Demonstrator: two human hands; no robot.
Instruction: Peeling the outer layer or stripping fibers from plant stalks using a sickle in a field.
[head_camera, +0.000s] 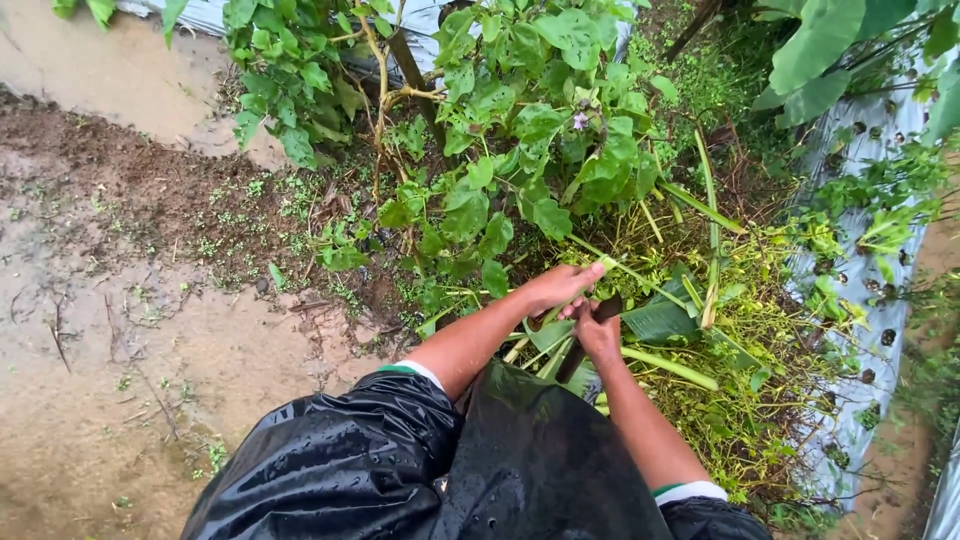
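Two bare hands meet over a heap of cut green stalks (660, 360) at the edge of a wet garden bed. The left hand (556, 287) is closed around a pale green stalk (625, 268), pulling it taut and away from the pile, apparently so that it stands clear for the blade. The right hand (598, 335) is clamped on the dark handle of a tool (590, 335), held just below the left hand; its working end is hidden among the leaves, so what kind of tool it is cannot be told. A broad leaf (660, 320) lies just beside the hands. Behind them grows a leafy plant with a small purple flower (579, 121). Silver plastic mulch sheeting (860, 300) covers the bed to the right, and muddy, rain-soaked ground (120, 330) spreads to the left. A shiny black raincoat (400, 470) glistens with water.
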